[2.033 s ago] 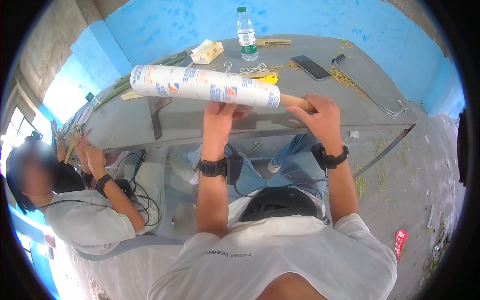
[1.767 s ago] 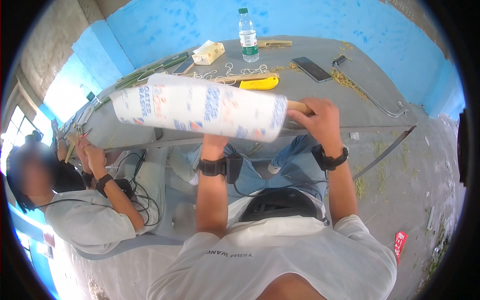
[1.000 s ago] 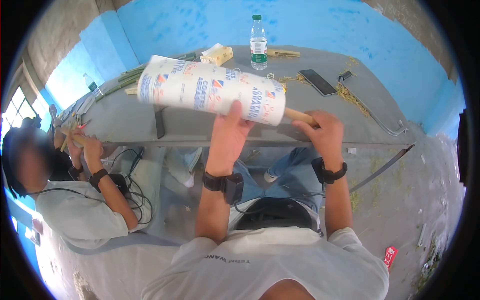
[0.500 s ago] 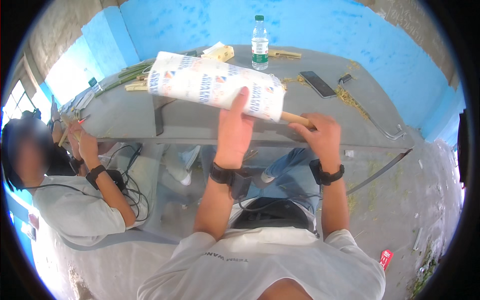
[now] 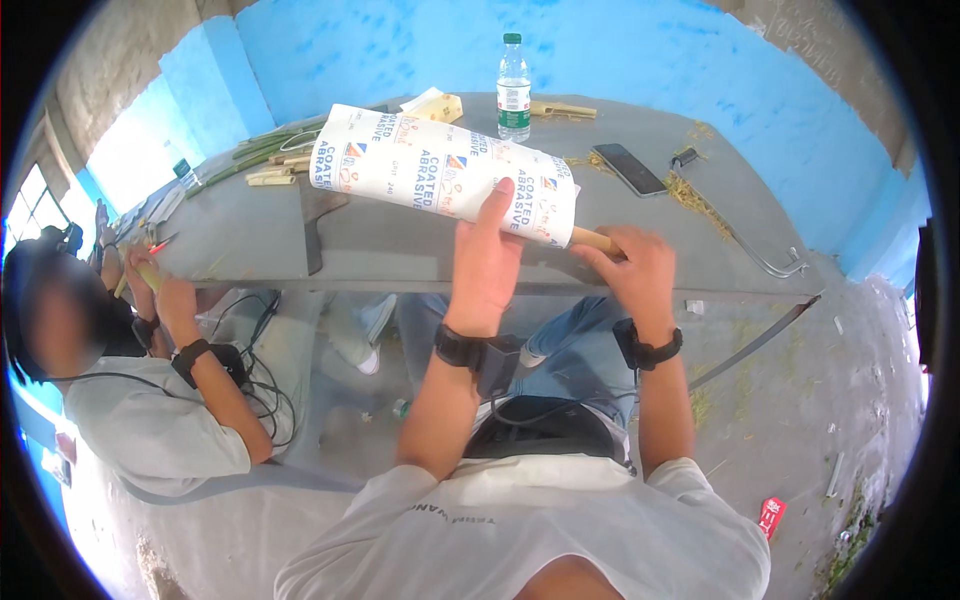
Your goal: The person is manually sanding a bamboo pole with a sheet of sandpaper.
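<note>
Since a second ago, the left hand (image 5: 488, 260) has shifted rightward along the white sheet (image 5: 430, 175).
It grasps the rolled sheet near its right end, thumb on the near side; the right hand (image 5: 640, 270) grips the stick (image 5: 592, 238) poking out there. The sheet is held tilted above the table (image 5: 400, 255), left end higher, nearer than the bottle (image 5: 514, 95).

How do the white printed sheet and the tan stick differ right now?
The white printed sheet is wide, while the tan stick looks far thinner. The sheet carries blue and orange marks; the stick's visible part is plain. The left hand holds the sheet, the right hand the stick. Both slant down toward the right.
</note>
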Action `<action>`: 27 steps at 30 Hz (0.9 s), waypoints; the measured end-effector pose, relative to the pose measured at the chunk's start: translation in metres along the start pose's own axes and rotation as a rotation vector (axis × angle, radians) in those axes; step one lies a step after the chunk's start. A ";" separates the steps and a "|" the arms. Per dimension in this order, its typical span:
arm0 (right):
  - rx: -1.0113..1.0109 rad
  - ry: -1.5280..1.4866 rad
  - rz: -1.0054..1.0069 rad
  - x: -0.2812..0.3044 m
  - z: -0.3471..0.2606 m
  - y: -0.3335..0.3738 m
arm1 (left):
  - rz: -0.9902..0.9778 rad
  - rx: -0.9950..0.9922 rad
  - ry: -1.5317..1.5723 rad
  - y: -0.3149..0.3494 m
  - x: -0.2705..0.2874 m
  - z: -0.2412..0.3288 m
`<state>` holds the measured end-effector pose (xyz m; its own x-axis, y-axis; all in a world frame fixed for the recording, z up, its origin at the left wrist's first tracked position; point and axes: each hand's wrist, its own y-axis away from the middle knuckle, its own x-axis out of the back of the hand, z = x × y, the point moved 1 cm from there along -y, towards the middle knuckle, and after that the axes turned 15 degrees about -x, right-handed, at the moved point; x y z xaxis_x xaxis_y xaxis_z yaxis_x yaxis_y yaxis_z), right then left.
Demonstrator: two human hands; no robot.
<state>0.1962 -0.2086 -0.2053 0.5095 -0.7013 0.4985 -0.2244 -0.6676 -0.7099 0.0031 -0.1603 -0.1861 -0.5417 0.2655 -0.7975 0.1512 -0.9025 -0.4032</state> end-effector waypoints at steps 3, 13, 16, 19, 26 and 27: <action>-0.004 0.008 0.011 0.000 0.000 0.002 | 0.011 -0.095 -0.033 -0.010 0.009 0.016; 0.045 -0.002 0.027 -0.001 0.002 0.004 | -0.023 -0.331 -0.027 -0.022 0.043 0.071; 0.064 0.024 0.004 0.000 0.003 0.004 | -0.070 -0.290 -0.050 -0.014 0.051 0.078; 0.055 0.040 -0.023 0.002 0.002 0.003 | -0.006 -0.201 -0.089 -0.001 0.064 0.079; 0.097 0.024 -0.013 0.003 -0.002 0.001 | -0.066 -0.180 -0.112 0.007 0.073 0.076; 0.097 0.024 -0.019 0.003 -0.002 0.001 | -0.070 -0.173 -0.096 0.007 0.070 0.073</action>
<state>0.1961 -0.2120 -0.2031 0.4923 -0.6954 0.5235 -0.1330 -0.6545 -0.7443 -0.0937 -0.1730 -0.2122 -0.6305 0.2844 -0.7222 0.2461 -0.8092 -0.5335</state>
